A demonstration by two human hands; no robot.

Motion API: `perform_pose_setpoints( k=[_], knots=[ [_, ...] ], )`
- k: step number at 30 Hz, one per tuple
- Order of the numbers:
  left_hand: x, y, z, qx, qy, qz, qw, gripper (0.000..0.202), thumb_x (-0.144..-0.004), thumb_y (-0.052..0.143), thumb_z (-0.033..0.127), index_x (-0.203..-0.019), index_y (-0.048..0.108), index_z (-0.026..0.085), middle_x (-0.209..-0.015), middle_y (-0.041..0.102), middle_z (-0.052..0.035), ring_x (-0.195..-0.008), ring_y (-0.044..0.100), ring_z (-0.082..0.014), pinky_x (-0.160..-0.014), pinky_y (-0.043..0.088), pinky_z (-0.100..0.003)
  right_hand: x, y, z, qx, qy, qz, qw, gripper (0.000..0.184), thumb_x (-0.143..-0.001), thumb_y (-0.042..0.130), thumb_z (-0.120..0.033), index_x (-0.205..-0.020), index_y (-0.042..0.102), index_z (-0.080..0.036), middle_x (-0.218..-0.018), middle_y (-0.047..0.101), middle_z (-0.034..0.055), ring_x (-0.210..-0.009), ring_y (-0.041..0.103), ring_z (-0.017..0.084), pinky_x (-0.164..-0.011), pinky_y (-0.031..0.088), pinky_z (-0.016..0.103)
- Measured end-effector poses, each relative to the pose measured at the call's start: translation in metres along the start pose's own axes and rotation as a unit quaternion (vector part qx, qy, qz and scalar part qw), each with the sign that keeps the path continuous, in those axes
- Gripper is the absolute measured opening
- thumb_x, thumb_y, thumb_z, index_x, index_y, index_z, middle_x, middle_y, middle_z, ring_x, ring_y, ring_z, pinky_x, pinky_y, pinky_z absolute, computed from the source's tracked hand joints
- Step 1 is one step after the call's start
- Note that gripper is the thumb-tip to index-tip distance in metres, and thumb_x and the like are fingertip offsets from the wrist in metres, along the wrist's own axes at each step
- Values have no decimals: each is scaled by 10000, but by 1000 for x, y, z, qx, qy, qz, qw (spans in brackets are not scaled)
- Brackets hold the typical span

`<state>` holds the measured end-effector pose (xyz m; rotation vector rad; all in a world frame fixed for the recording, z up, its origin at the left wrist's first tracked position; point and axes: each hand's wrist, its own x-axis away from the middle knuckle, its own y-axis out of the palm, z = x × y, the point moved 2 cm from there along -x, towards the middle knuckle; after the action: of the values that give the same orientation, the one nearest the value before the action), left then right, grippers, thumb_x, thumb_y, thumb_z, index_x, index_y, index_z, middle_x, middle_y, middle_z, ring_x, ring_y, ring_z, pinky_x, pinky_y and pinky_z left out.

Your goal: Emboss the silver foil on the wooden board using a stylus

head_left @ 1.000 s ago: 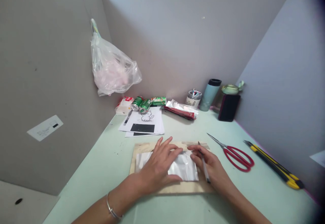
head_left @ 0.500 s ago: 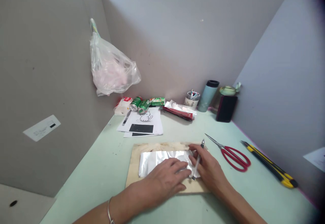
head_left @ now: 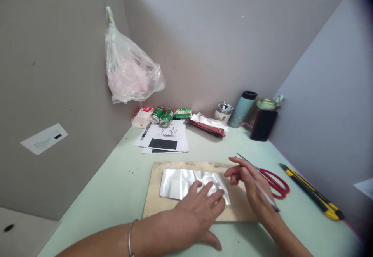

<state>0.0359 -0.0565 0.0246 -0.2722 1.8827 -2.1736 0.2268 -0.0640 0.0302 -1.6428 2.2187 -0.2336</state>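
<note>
My left hand rests with its fingers spread on a shiny silver foil sheet, which has creases across it. The foil lies on a light wooden board. To the right of the foil, my right hand holds a clear-barrelled pen between thumb and fingers. The pen's rear end points back over the wrist, and its tip is hidden by the fingers. Just behind that hand lie scissors with red handles, partly covered by it.
A yellow and black box cutter lies at the right. Toward the back are printed papers, green cans, red and silver packets, a pen cup, a tumbler and a dark phone. A plastic bag hangs at left.
My right hand has lifted off the foil and shifted right, and the pen now tilts back over the wrist. My left hand's fingers have spread and its thumb has swung toward me. The view has tipped downward.
</note>
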Motion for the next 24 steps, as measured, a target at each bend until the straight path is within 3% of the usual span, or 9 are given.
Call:
perform_pose_setpoints(
  k=[4,6,9,12,17,19,21,24],
  knots=[
    [-9,14,0,-23,1,4,1000,966,-817,714,692,-1503,399,89,-1540,437,-203,-1420,363,-409,-1100,334,-567,5,9,-3,-81,32,-45,995,656,-978,258,-701,-977,688,-205,-796,670,78,-732,620,222,-724,547,362],
    [-11,18,-2,-36,3,13,999,968,-812,704,708,-1498,408,93,-1505,481,-198,-1397,391,-400,-1084,350,-560,5,16,-1,-97,62,-63,991,672,-977,266,-704,-900,708,-202,-771,665,75,-721,633,225,-693,543,360],
    [-10,21,-5,-47,19,32,998,978,-801,698,724,-1491,414,94,-1477,506,-186,-1385,394,-390,-1064,367,-555,0,23,1,-98,107,-89,985,529,-949,463,-653,-869,727,-201,-694,647,42,-656,618,210,-601,505,319],
    [-7,18,-9,-56,37,37,997,992,-805,676,744,-1494,399,87,-1502,469,-196,-1395,373,-388,-1045,383,-542,-6,23,3,-91,133,-97,982,317,-889,650,-514,-889,724,-205,-693,643,14,-672,612,196,-614,484,292],
    [-4,17,-15,-72,58,57,994,841,-874,654,669,-1460,432,108,-1474,488,-221,-1349,437,-381,-984,421,-509,-11,17,6,-64,135,-71,986,229,-879,652,-427,-795,609,-219,-662,570,-25,-636,536,161,-616,443,272],
    [-4,21,-15,-82,63,92,990,614,-963,593,540,-1401,499,119,-1417,551,-202,-1276,514,-363,-958,434,-494,-12,15,7,-45,132,-60,988,260,-868,656,-426,-738,565,-220,-639,529,-31,-618,490,153,-586,417,261],
    [-5,27,-15,-99,59,170,979,389,-1019,534,384,-1318,568,138,-1314,634,-167,-1181,588,-337,-969,424,-500,-12,13,8,-29,131,-50,990,281,-852,662,-435,-707,550,-222,-632,512,-30,-610,468,152,-567,409,257],
    [-6,34,-14,-114,40,291,949,237,-1012,551,278,-1208,634,174,-1190,703,-111,-1084,639,-305,-1006,403,-513,-9,11,8,-3,121,-38,992,285,-842,656,-437,-677,554,-228,-621,512,-22,-592,482,157,-541,429,255]
  ],
)
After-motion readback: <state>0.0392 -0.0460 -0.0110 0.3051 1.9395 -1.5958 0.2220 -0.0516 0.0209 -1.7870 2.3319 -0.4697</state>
